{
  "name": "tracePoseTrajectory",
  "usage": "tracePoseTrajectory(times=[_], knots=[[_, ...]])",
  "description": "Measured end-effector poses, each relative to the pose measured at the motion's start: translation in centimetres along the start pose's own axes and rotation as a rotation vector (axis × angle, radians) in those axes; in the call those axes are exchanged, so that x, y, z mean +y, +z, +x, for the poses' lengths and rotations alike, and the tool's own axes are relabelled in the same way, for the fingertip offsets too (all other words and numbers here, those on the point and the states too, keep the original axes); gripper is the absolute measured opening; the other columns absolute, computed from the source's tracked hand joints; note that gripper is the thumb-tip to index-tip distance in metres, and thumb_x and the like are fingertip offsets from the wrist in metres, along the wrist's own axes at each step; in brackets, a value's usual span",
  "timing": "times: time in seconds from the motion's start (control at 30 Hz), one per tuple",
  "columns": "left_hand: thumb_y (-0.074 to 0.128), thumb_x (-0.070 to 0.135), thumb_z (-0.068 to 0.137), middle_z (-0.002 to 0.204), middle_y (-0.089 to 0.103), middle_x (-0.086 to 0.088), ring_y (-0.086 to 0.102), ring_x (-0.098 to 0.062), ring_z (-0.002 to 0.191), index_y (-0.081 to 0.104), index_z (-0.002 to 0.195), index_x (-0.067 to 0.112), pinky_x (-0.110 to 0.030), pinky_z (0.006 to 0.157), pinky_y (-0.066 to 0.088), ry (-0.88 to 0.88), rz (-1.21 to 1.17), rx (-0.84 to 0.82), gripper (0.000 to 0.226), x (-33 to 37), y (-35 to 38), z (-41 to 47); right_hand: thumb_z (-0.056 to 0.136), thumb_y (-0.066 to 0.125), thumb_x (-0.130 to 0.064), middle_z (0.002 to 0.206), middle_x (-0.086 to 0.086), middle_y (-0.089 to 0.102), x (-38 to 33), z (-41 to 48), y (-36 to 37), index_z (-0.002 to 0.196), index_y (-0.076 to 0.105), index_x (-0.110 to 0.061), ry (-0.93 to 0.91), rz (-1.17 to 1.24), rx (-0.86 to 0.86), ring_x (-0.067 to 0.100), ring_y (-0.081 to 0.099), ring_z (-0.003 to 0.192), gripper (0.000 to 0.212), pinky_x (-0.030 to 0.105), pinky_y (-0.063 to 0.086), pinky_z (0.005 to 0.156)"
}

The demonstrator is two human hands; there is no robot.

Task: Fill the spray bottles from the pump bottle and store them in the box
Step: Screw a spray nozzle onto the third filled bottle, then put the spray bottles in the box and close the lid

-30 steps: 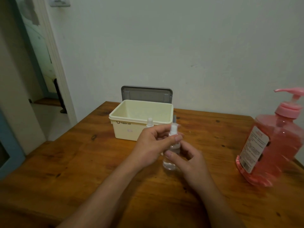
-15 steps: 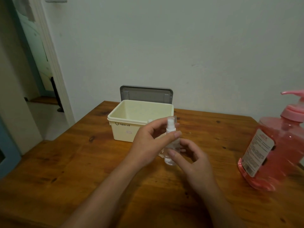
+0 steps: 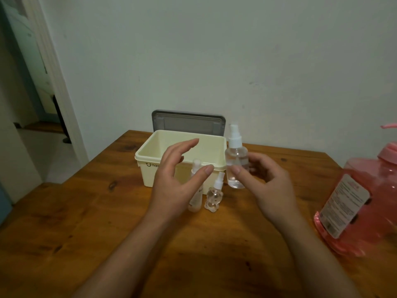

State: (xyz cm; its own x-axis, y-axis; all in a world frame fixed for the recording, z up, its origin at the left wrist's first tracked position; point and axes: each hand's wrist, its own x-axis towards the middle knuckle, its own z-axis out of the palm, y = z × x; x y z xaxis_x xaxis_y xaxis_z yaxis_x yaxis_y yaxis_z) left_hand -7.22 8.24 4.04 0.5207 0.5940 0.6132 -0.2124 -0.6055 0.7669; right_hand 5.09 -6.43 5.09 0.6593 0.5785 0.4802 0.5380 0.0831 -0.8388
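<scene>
Bottle (image 3: 235,157) upright in right hand (image 3: 266,183).

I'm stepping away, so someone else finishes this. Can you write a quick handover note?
Left hand open, hovering before the box.
Right hand holds the clear spray bottle upright, off the table, capped.
Slim bottle and bear-shaped bottle stand on the table before the box; pump bottle at right.
Box open, grey lid propped behind.
Done: no bottle visibly stored. Fill levels unclear.
To do: fill as needed, put all three in the box.
</scene>
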Motion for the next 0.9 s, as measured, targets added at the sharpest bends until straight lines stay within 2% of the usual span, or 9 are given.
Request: tracePoseTrajectory(times=[0.13, 0.2, 0.33, 0.47, 0.63, 0.73, 0.8, 0.9], knots=[[0.068, 0.047, 0.077, 0.123, 0.044, 0.043, 0.041, 0.016, 0.119, 0.048, 0.122, 0.054, -0.018, 0.097, 0.042, -0.027, 0.013, -0.017, 0.05, -0.7, -0.2, 0.3, 0.082, 0.075, -0.034, 0.094, -0.018, 0.069, -0.3, 2.2, 0.2, 0.099, 0.063, -0.043, -0.038, -0.041, 0.013, 0.0, 0.063, 0.091, 0.023, 0.017, 0.052, 0.076], [0.068, 0.047, 0.076, 0.122, 0.044, 0.045, 0.041, 0.017, 0.118, 0.048, 0.121, 0.055, -0.016, 0.095, 0.041, -0.039, 0.009, -0.019, 0.05, -1.0, -0.2, 0.4, 0.081, 0.075, -0.036, 0.094, -0.015, 0.069, -0.6, 3.2, 0.3, 0.098, 0.063, -0.043, -0.037, -0.056, 0.006, 0.003, 0.064, 0.091, 0.021, 0.02, 0.054, 0.076], [0.068, 0.045, 0.076, 0.125, 0.048, 0.035, 0.043, 0.011, 0.12, 0.05, 0.121, 0.052, -0.014, 0.096, 0.04, -0.047, 0.0, -0.018, 0.049, -1.7, -0.3, 0.7, 0.08, 0.076, -0.038, 0.097, -0.011, 0.072, -0.5, 5.1, 0.8, 0.104, 0.068, -0.034, -0.017, -0.073, -0.012, 0.01, 0.066, 0.093, 0.025, 0.033, 0.058, 0.082], [0.068, 0.043, 0.078, 0.127, 0.053, 0.027, 0.047, 0.006, 0.12, 0.052, 0.123, 0.046, -0.018, 0.097, 0.042, -0.051, -0.015, -0.03, 0.048, -2.2, -0.1, 0.7, 0.081, 0.077, -0.038, 0.096, -0.011, 0.07, -0.6, 6.6, 1.6, 0.105, 0.067, -0.031, 0.006, -0.123, -0.041, 0.008, 0.065, 0.091, 0.026, 0.03, 0.058, 0.082], [0.068, 0.042, 0.08, 0.125, 0.054, 0.028, 0.049, 0.006, 0.118, 0.053, 0.124, 0.045, -0.021, 0.095, 0.045, -0.051, -0.023, -0.036, 0.047, -2.7, -0.2, 0.8, 0.081, 0.076, -0.041, 0.095, -0.012, 0.069, -0.6, 8.6, 2.7, 0.105, 0.069, -0.029, 0.021, -0.206, -0.099, 0.006, 0.064, 0.091, 0.028, 0.033, 0.057, 0.084], [0.066, 0.048, 0.078, 0.124, 0.055, 0.029, 0.049, 0.007, 0.118, 0.053, 0.123, 0.046, -0.018, 0.093, 0.045, -0.051, -0.028, -0.034, 0.046, -2.9, -0.3, 0.9, 0.079, 0.077, -0.045, 0.09, -0.015, 0.067, -0.5, 10.0, 3.4, 0.099, 0.067, -0.032, 0.032, -0.281, -0.16, 0.004, 0.063, 0.087, 0.025, 0.033, 0.056, 0.084], [0.068, 0.044, 0.079, 0.124, 0.055, 0.028, 0.05, 0.006, 0.118, 0.054, 0.123, 0.044, -0.014, 0.091, 0.045, -0.054, -0.03, -0.036, 0.046, -3.1, -0.4, 0.9, 0.079, 0.076, -0.047, 0.09, -0.016, 0.066, -0.3, 11.0, 4.0, 0.098, 0.065, -0.034, 0.044, -0.365, -0.211, 0.004, 0.063, 0.087, 0.026, 0.034, 0.055, 0.083], [0.07, 0.038, 0.08, 0.124, 0.056, 0.024, 0.052, 0.002, 0.117, 0.056, 0.126, 0.038, -0.013, 0.093, 0.045, -0.052, -0.023, -0.031, 0.048, -3.6, -0.4, 0.7, 0.08, 0.072, -0.054, 0.097, -0.014, 0.066, 0.0, 12.2, 4.8, 0.109, 0.066, -0.029, 0.05, -0.573, -0.305, 0.008, 0.062, 0.09, 0.039, 0.035, 0.055, 0.082]])
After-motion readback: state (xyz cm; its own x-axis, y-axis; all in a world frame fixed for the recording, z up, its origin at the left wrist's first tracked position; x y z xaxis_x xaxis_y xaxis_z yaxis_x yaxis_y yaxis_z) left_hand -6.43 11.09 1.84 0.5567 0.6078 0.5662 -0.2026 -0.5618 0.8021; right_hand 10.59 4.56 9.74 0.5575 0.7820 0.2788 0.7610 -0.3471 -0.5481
